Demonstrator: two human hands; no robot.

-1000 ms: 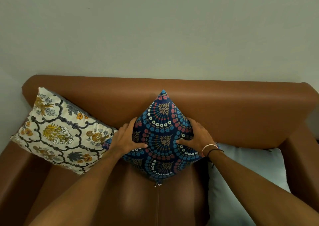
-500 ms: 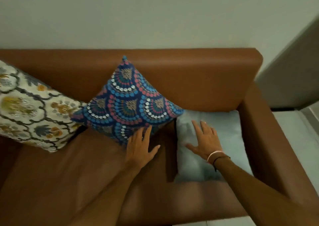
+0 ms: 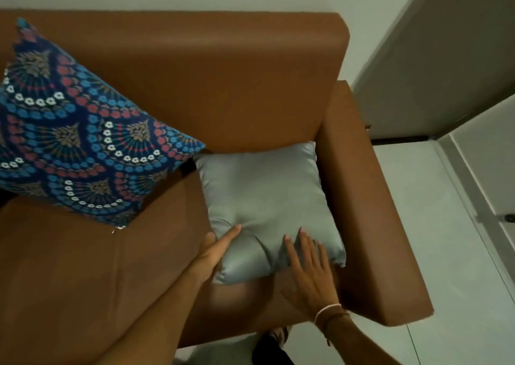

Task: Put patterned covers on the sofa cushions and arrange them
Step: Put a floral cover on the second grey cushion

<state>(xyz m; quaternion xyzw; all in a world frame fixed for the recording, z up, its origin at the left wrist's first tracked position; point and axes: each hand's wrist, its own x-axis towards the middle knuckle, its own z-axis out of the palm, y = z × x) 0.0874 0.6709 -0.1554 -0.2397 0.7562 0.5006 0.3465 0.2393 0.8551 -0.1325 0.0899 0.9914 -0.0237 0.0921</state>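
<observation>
A plain grey cushion point(image 3: 264, 197) with no patterned cover lies flat on the seat at the right end of the brown sofa point(image 3: 223, 86), against the armrest. My left hand point(image 3: 214, 253) presses its near left edge, thumb on top and fingers tucked under. At the cushion's near right edge lies my right hand point(image 3: 309, 270), fingers spread flat and tips pushing into the fabric. A blue cushion point(image 3: 78, 141) with red and white fan pattern leans on its corner against the backrest at the left.
The sofa's right armrest point(image 3: 370, 225) runs beside the grey cushion. Pale floor point(image 3: 446, 253) and a grey wall panel point(image 3: 446, 58) lie to the right. My shoe shows at the sofa's front edge.
Both hands left the blue cushion and moved right onto the grey cushion's near edge. The view swung right, so the cream floral cushion is out of frame.
</observation>
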